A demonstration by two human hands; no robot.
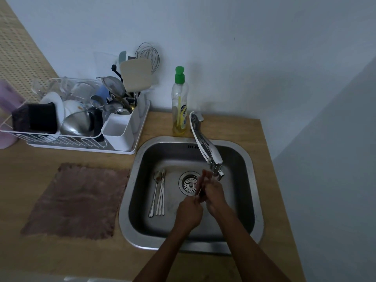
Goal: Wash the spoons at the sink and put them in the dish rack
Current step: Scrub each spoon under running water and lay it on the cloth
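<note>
Several long-handled spoons [159, 193] lie side by side on the left of the steel sink [247, 200] floor, bowls pointing away from me. Over the drain [188, 183], under the faucet spout [215, 167], my two hands meet. My left hand [188, 213] grips the lower end of a thin spoon [200, 189], which is blurred and mostly hidden. My right hand [213, 193] is curled round its upper part, fingers rubbing it. The white dish rack [122, 143] stands at the back left of the counter, its cutlery holder [118, 129] at the front right corner.
A dish soap bottle [180, 102] with a green cap stands behind the sink beside the faucet base. A brown cloth [79, 200] lies flat on the wooden counter left of the sink. The rack is crowded with bowls, plates, a strainer and utensils.
</note>
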